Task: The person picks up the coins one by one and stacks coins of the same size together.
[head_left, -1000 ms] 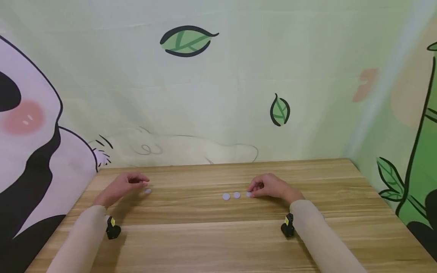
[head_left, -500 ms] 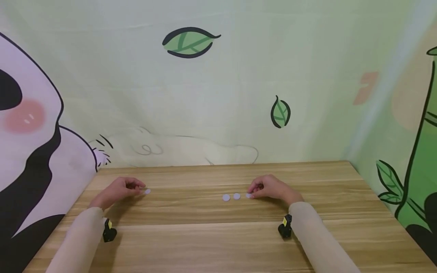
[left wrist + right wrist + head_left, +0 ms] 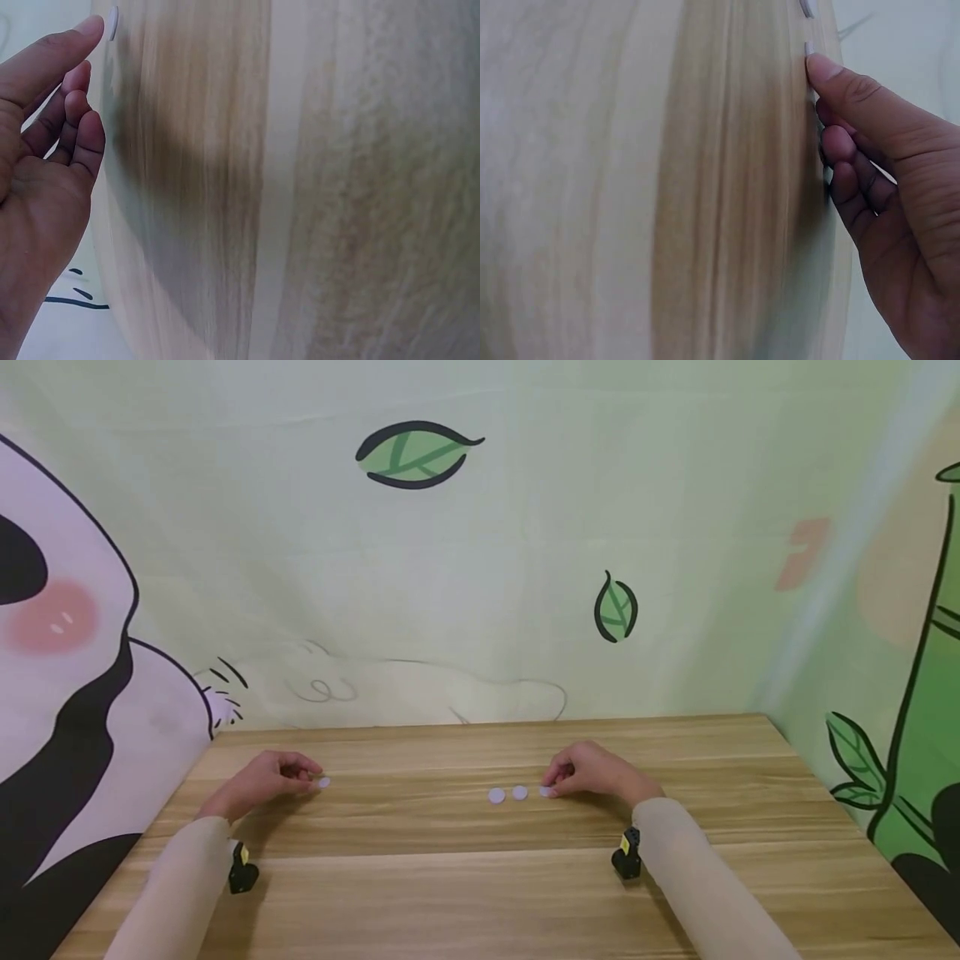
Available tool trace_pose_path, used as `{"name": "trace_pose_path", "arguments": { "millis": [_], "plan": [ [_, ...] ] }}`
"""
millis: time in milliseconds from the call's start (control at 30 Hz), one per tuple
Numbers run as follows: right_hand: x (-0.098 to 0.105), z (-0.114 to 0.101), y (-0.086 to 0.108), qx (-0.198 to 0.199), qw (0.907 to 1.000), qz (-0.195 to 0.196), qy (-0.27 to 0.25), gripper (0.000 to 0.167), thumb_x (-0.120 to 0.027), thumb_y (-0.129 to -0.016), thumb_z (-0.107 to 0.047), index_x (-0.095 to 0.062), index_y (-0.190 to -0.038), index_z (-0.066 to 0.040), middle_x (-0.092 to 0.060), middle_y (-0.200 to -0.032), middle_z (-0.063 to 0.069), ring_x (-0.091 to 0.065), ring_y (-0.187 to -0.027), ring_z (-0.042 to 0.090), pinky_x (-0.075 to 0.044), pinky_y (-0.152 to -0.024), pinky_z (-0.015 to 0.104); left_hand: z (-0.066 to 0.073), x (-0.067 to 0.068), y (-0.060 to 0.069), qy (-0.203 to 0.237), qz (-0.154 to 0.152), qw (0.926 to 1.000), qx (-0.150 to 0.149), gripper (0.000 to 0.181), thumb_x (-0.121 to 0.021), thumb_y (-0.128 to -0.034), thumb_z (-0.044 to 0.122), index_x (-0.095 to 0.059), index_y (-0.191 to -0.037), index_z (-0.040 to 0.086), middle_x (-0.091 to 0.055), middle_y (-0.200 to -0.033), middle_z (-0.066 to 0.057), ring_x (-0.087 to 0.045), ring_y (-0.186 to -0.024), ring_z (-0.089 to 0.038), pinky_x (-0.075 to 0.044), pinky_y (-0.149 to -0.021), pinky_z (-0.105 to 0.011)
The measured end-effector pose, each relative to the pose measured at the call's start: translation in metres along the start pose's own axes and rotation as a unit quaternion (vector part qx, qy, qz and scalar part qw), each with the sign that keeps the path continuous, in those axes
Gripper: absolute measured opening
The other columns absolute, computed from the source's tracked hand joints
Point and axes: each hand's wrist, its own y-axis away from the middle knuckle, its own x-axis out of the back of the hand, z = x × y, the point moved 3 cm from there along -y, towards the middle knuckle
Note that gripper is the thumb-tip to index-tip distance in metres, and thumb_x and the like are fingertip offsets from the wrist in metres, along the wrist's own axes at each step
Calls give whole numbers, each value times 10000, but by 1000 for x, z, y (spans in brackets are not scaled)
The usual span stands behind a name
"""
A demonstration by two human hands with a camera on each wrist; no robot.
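Note:
Several small white discs lie on the wooden table. My left hand is beside the lone left disc, thumb and forefinger at its near edge. In the left wrist view a thin gap shows between the thumb tip and this disc; the other fingers are loosely bent. My right hand pinches the rightmost disc by its edge at the table. From the right wrist, the thumb tip is against that disc, while the forefinger is mostly hidden.
Two more white discs, one at the left and one in the middle, form a row with the right hand's disc. Behind the table hangs a printed cloth backdrop. Small black cameras sit at both wrists.
My left hand has come down from above the lone disc and drawn slightly left to its edge. The right hand stays at its disc, and the discs show no clear movement.

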Motion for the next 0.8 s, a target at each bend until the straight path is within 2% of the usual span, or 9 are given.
{"name": "trace_pose_path", "arguments": {
  "millis": [233,533,800],
  "plan": [
    [1,-2,-3,72,9999,-68,110,89,-816,-872,-149,-802,-946,-103,-722,-853,-84,-591,-763,44,-508,-719,214,-1,-1,1,-28,-36,10000,-64,341,-773,-914,151,-681,-1180,-41,-618,-978,-88,-531,-896,-195,-481,-726,-252],
    [3,-6,1,12,10000,-27,-47,92,-820,-865,-139,-805,-940,-87,-737,-869,-61,-596,-764,60,-515,-719,218,-4,-2,-1,66,-111,9999,-97,351,-794,-895,142,-683,-1166,-51,-630,-939,-70,-555,-862,-159,-489,-730,-234],
    [4,-7,1,4,10000,-18,-83,89,-817,-868,-136,-808,-943,-89,-738,-879,-57,-592,-769,70,-518,-725,224,2,-3,-2,-151,-37,9999,-73,340,-797,-892,146,-693,-1162,-35,-627,-935,-69,-549,-869,-172,-481,-734,-233]
  ]
}}
